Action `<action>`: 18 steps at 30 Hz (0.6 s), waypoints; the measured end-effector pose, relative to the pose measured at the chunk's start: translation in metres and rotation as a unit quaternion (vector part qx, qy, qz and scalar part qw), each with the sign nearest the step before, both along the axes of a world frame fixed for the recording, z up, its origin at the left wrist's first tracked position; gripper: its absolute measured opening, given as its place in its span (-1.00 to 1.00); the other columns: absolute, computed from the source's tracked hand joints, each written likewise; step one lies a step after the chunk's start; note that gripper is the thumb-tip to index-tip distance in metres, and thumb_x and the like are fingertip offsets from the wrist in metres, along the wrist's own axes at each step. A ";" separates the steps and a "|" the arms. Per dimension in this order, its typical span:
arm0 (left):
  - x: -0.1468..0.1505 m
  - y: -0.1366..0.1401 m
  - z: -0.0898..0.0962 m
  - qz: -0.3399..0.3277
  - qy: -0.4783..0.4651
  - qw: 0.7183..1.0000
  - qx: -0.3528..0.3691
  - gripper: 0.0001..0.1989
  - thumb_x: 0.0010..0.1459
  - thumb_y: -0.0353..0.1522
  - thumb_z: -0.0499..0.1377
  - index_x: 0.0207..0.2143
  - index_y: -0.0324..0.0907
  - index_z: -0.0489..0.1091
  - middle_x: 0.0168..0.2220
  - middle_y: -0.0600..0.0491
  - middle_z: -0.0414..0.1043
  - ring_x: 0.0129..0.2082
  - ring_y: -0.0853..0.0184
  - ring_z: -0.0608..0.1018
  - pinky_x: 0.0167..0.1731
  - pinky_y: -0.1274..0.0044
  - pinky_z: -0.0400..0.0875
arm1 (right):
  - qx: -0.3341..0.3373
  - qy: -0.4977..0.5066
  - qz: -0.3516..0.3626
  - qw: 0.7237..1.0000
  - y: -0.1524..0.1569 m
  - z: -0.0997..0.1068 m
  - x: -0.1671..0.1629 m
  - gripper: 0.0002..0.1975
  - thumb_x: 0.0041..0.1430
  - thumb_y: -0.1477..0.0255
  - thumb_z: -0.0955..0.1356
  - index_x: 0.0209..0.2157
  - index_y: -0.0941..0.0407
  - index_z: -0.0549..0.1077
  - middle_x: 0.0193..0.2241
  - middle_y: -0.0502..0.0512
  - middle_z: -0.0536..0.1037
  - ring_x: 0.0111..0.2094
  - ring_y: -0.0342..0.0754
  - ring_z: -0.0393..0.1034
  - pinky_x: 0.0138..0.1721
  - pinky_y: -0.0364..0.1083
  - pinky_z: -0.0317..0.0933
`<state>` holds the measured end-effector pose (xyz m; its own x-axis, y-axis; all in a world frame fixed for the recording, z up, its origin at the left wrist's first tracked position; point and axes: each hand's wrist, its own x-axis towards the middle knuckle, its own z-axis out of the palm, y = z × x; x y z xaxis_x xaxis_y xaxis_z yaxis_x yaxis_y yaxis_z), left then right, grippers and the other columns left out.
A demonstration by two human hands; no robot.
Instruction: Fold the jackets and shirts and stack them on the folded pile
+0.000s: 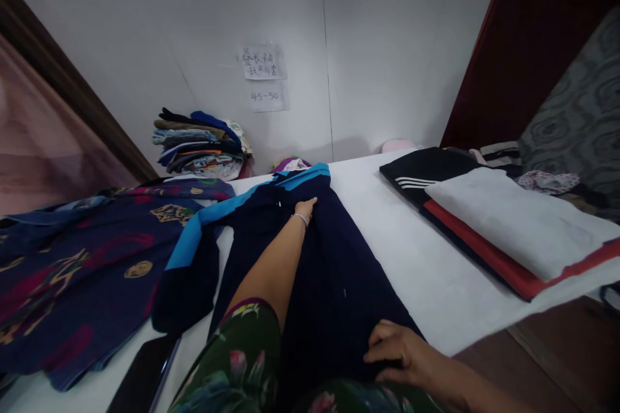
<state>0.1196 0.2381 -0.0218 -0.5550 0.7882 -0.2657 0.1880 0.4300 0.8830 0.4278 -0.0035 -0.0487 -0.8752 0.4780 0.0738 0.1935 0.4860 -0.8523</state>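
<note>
A dark navy jacket (339, 271) with bright blue shoulders and collar lies on the white table, one side folded inward. One sleeve (186, 258), blue above and navy below, stretches out to the left. My left hand (305, 210), a bracelet at its wrist, rests on the upper part of the jacket near the collar, fingers closed on the cloth. Down at the lower right edge of the garment is my right hand (394, 352), its fingers bent and closed on the fabric; the fingertips are partly hidden.
A patterned denim garment (111, 258) covers the left side. Behind it rises a stack of folded clothes (201, 145). Folded black, red and white garments (513, 219) lie at the right. A dark phone-like object (143, 374) is at the front left. Paper notes (264, 62) hang on the wall.
</note>
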 end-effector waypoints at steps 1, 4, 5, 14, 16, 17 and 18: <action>-0.002 0.000 0.000 0.003 0.031 1.000 0.000 -0.73 0.11 -0.25 0.21 -0.20 -0.24 0.43 -0.31 -0.12 0.52 -0.22 0.16 0.57 -0.34 0.47 0.43 | -0.003 0.002 0.004 1.000 0.000 0.000 -0.001 -0.57 0.09 -0.08 0.26 -0.17 -0.16 0.55 -0.32 0.08 0.49 -0.29 0.05 0.35 -0.20 0.03 0.21; -0.012 -0.007 -0.003 0.005 0.131 0.991 -0.020 -0.77 0.02 -0.31 0.25 -0.23 -0.18 0.44 -0.14 -0.15 0.51 -0.01 0.07 0.49 -0.18 0.42 0.39 | -0.005 0.009 0.011 1.000 -0.002 0.007 -0.003 -0.52 0.13 -0.10 0.19 -0.19 -0.14 0.56 -0.34 0.09 0.48 -0.31 0.03 0.36 -0.21 0.02 0.21; -0.016 -0.011 -0.005 0.002 0.156 0.987 -0.032 -0.77 0.00 -0.31 0.27 -0.25 -0.17 0.45 -0.10 -0.18 0.50 0.03 0.04 0.47 -0.14 0.39 0.37 | -0.013 0.009 0.010 1.000 -0.003 0.011 -0.003 -0.54 0.14 -0.07 0.21 -0.22 -0.13 0.57 -0.35 0.09 0.48 -0.30 0.03 0.36 -0.22 0.01 0.21; -0.026 -0.031 -0.003 -0.037 0.286 0.956 -0.052 -0.71 0.13 -0.11 0.14 -0.38 -0.15 0.41 -0.24 -0.19 0.53 -0.16 0.06 0.55 -0.26 0.39 0.36 | 0.080 0.024 -0.186 0.979 0.034 0.036 -0.003 -0.63 0.29 0.25 0.20 0.06 -0.03 0.42 0.06 0.17 0.43 0.13 0.09 0.25 0.15 0.14 0.12; -0.021 -0.034 0.004 -0.037 0.320 0.946 -0.023 -0.74 0.20 -0.15 0.05 -0.31 -0.13 0.39 -0.23 -0.14 0.52 -0.17 0.10 0.54 -0.24 0.38 0.35 | 0.156 -0.050 -0.211 0.964 0.046 0.022 -0.010 -0.49 0.28 0.18 0.22 0.22 0.02 0.24 0.20 0.23 0.27 0.27 0.15 0.04 0.24 0.25 -0.07; -0.018 -0.035 0.008 -0.046 0.338 0.940 -0.003 -0.75 0.23 -0.17 0.02 -0.28 -0.11 0.39 -0.21 -0.12 0.51 -0.16 0.13 0.53 -0.22 0.39 0.34 | 0.182 -0.087 -0.205 0.958 0.050 0.012 -0.015 -0.42 0.26 0.15 0.23 0.25 0.05 0.18 0.25 0.26 0.19 0.29 0.18 -0.04 0.25 0.28 -0.12; -0.014 -0.035 0.011 -0.062 0.356 0.932 0.020 -0.77 0.24 -0.20 0.01 -0.26 -0.10 0.38 -0.19 -0.09 0.50 -0.14 0.16 0.52 -0.18 0.40 0.34 | 0.202 -0.115 -0.194 0.953 0.052 0.002 -0.019 -0.38 0.24 0.13 0.24 0.27 0.07 0.15 0.28 0.27 0.12 0.31 0.20 -0.09 0.25 0.29 -0.14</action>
<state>0.1057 0.2032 -0.0105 -0.4832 0.8596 0.1661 0.7788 0.3353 0.5301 0.4093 0.0489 -0.0469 -0.6544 0.7414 0.1487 0.5837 0.6202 -0.5240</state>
